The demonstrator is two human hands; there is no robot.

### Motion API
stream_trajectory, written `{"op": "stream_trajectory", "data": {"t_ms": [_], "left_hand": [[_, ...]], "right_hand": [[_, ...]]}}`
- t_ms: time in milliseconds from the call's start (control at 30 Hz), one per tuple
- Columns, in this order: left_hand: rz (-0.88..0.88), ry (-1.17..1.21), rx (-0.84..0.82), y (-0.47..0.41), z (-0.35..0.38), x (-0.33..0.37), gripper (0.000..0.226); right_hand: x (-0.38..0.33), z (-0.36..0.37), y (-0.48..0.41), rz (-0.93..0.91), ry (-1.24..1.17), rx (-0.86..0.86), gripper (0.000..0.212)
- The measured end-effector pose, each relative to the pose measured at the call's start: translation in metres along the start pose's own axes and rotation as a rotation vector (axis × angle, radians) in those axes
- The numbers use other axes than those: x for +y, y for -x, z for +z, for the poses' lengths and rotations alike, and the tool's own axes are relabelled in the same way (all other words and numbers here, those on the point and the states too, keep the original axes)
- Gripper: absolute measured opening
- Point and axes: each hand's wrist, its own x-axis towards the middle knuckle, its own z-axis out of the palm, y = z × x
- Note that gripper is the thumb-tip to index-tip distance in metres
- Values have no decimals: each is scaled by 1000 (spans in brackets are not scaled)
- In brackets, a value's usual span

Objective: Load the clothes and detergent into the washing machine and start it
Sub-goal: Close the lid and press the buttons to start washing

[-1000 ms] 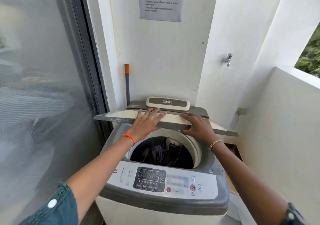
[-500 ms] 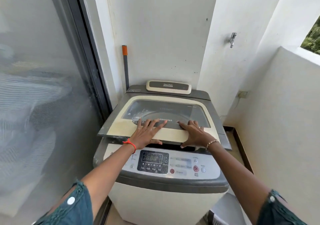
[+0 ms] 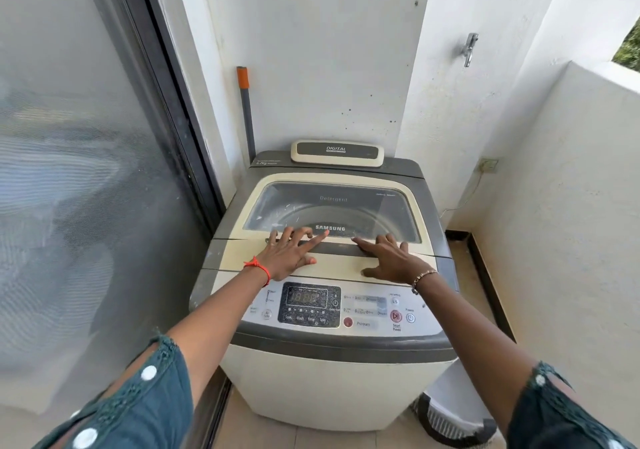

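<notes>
Two teal sleeves (image 3: 138,410) framed the nearest edge. Past them, the washing machine (image 3: 325,379) stood on the floor between a glass door (image 3: 86,171) and a white wall, its control panel (image 3: 311,305) facing the person. Just beyond the panel, the left hand (image 3: 289,253) and the right hand (image 3: 391,258) lay flat on the shut lid (image 3: 329,206), fingers (image 3: 318,237) spread wide, gripping nothing. Farther back, an orange-tipped pole (image 3: 244,102) leaned in the corner, and a tap (image 3: 470,48) jutted from the wall.
</notes>
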Motion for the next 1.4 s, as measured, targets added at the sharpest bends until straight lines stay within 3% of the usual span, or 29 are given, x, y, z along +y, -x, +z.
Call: {"op": "stream_trajectory", "data": {"t_ms": [167, 600, 733, 833, 967, 1400], "left_hand": [[-45, 91, -32, -1, 11, 10, 73], [-94, 159, -177, -9, 3, 13, 72], [-79, 204, -185, -9, 3, 9, 73], [-63, 259, -184, -10, 4, 6, 72], [-59, 307, -182, -10, 5, 4, 71], [-57, 359, -176, -8, 3, 5, 72]], "right_hand": [[1, 7, -4, 36, -50, 24, 76], [11, 29, -1, 101, -355, 138, 83], [27, 28, 8, 32, -500, 123, 96], [44, 30, 29, 69, -663, 150, 109], [67, 42, 67, 133, -747, 102, 111], [63, 48, 83, 199, -770, 93, 112]]}}
